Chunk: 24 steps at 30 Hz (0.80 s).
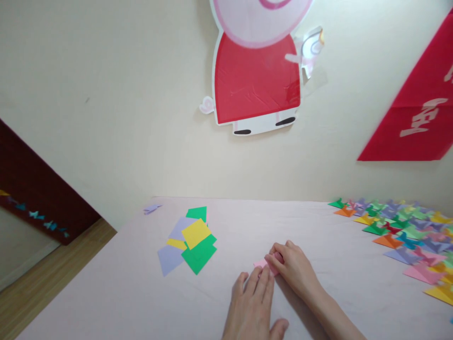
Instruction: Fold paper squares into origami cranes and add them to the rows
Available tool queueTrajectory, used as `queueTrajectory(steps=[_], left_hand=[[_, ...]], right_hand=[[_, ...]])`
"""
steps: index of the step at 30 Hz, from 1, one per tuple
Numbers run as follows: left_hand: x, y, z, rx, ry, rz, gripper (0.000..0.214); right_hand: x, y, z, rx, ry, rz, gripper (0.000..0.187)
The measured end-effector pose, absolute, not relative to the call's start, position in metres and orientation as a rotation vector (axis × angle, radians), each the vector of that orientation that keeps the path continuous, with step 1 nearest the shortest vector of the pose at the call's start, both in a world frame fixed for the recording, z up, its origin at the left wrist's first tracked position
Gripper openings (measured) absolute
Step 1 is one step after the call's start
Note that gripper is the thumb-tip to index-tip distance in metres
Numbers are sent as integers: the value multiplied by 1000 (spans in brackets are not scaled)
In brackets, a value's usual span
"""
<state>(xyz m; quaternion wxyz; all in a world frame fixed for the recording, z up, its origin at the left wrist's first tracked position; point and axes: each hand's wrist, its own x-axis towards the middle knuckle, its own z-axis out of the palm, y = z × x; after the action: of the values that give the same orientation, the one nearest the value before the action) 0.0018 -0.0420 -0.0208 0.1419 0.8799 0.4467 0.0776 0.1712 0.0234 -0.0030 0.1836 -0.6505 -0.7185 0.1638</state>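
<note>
A small pink paper (262,263) lies on the pale pink table (123,293), near the front middle. My left hand (253,307) rests flat beside it, fingers stretched out with the tips touching the paper's near edge. My right hand (293,267) comes in from the right with its fingers curled and pressed together on the pink paper's right part. Most of the paper is hidden under the fingers.
A loose pile of coloured paper squares (193,241), green, yellow and lilac, lies to the left. Many folded paper figures (406,236) cover the table's right side. A lone lilac folded piece (152,208) sits at the far left edge. A wall with a cartoon cutout (256,75) is behind.
</note>
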Motion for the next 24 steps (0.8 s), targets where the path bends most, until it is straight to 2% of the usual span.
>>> queueTrajectory(steps=[12,17,24], left_hand=[[6,-42,-17,2560,1318,246,73],[5,-40,-20,2595,1343,287,70],[6,-40,-24,2629,1366,331,63]], right_hand=[[173,19,-11,-1725,-2012,418,15],[181,2,-19,-1573,-1984,514,29],[176,-7,-25,-1616,-1912,441,33]])
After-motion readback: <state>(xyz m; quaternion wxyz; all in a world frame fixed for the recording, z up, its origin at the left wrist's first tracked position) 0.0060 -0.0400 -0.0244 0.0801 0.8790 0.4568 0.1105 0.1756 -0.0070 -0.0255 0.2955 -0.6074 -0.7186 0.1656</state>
